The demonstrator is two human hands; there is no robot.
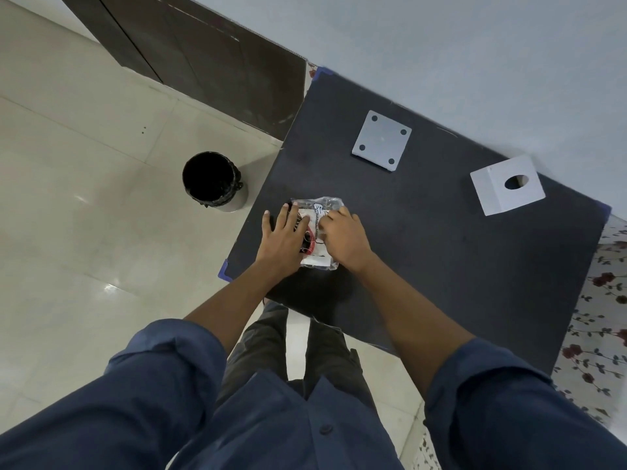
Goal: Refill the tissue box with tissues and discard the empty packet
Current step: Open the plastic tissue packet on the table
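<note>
A clear plastic tissue packet [320,212] with black and red print lies on the dark table [441,266] near its left edge. My left hand [281,234] presses flat on the packet's left side, fingers spread. My right hand [342,235] grips the packet's right side with curled fingers. A white tissue box cover [507,184] with a round hole stands at the far right. Its flat white base plate [381,140], with dark pads at its corners, lies apart from it near the back of the table.
A bin lined with a black bag [212,179] stands on the tiled floor [84,215] left of the table. A dark door and a pale wall lie behind. A floral cloth [604,317] shows past the table's right edge.
</note>
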